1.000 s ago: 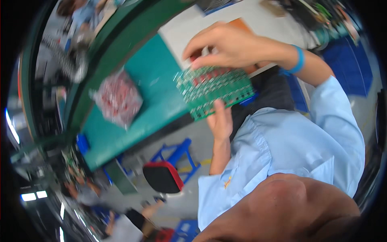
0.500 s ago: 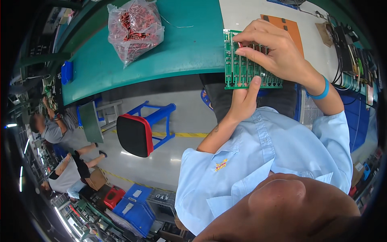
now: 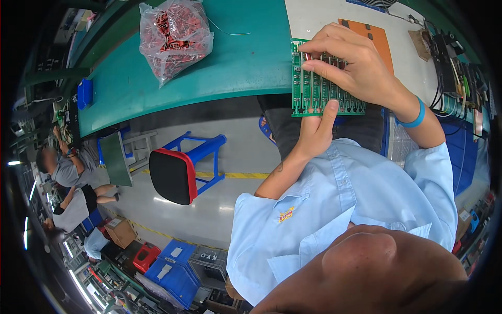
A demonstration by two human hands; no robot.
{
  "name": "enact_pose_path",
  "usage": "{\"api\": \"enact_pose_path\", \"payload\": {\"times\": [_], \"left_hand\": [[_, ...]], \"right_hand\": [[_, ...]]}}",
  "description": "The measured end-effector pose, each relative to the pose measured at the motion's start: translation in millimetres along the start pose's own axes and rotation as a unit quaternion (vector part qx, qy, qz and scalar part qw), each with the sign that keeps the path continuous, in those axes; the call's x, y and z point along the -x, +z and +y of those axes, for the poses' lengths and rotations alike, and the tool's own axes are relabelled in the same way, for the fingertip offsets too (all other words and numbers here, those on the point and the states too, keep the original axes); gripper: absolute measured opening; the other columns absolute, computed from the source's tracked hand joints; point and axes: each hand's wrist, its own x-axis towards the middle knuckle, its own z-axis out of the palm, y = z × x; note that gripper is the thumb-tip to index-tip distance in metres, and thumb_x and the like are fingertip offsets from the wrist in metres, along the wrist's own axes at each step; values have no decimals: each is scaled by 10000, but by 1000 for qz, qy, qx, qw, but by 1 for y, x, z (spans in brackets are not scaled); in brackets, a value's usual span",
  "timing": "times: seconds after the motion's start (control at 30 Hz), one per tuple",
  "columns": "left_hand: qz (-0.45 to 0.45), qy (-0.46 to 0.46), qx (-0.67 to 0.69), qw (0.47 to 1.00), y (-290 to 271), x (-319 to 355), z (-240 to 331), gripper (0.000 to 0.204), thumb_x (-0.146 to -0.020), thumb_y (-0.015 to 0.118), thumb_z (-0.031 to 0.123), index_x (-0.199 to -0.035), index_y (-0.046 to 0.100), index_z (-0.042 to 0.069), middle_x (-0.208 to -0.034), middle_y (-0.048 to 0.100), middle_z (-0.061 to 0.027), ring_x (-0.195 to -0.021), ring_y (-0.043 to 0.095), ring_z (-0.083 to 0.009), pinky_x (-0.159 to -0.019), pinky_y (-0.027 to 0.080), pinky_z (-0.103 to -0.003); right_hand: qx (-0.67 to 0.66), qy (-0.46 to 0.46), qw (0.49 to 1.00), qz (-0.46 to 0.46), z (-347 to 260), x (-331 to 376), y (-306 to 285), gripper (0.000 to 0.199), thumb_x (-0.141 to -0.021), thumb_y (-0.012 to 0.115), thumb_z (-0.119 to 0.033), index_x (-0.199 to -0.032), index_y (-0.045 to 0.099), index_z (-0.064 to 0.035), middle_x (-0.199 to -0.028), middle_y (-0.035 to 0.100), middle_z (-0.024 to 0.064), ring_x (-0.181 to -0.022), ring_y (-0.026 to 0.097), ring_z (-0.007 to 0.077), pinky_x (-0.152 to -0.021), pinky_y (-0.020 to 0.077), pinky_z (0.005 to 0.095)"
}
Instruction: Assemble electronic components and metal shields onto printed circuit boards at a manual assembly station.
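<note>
A green circuit board panel [image 3: 296, 97] with several parallel strips is held at the front edge of the bench. My left hand [image 3: 317, 133] grips its near edge, thumb on top and the other fingers underneath, mostly hidden. Over the far left part of the panel is my right hand [image 3: 355, 60], a blue band round its wrist. Its thumb and forefinger close around a small reddish part [image 3: 307, 56], mostly covered by the fingers, at the panel's surface. To the left, a clear plastic bag [image 3: 175, 44] full of red parts with thin wire leads lies on the bench.
The green bench mat [image 3: 251, 63] meets a white surface [image 3: 308, 21] carrying an orange board [image 3: 381, 44]. Cables [image 3: 449, 78] hang at the right. A stool [image 3: 172, 175] with a black and red seat stands on the floor. Blue crates [image 3: 172, 272] and co-workers [image 3: 73, 209] are behind.
My right thumb and forefinger have shifted slightly left over the panel. My left hand keeps its grip. In the background, a co-worker has moved.
</note>
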Motion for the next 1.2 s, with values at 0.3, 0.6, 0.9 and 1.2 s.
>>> {"api": "enact_pose_path", "payload": {"times": [0.3,0.6,0.9,1.2], "left_hand": [[-12,0,-30,999,-2,2,-1,241,-1100,466,173,-1215,571,-11,-920,593,-44,-766,487,-105,-689,426,-232],[-15,27,-65,997,2,0,8,279,-1102,461,175,-1291,543,-13,-975,613,-53,-816,519,-110,-747,446,-246],[-17,-12,36,999,2,3,-1,306,-1101,464,171,-1339,523,-11,-1079,623,-69,-901,549,-138,-826,467,-269],[-68,14,22,997,-5,1,-7,461,-1093,459,107,-1536,355,33,-1376,586,-124,-1124,623,-166,-906,526,-270]], "right_hand": [[18,-19,1000,-3,-1,0,-2,155,-872,788,-69,-1017,761,-20,-873,645,42,-727,539,143,-620,443,257],[28,-30,999,-6,-1,2,0,169,-869,789,-64,-1029,765,-19,-866,642,46,-732,541,157,-643,458,272],[50,-11,999,16,-5,-10,-12,270,-871,804,-153,-1105,748,-30,-922,668,56,-808,571,163,-712,477,291],[-17,116,992,-56,3,-19,-19,325,-875,806,-220,-1126,733,-26,-963,693,64,-845,597,169,-753,488,288]]}}
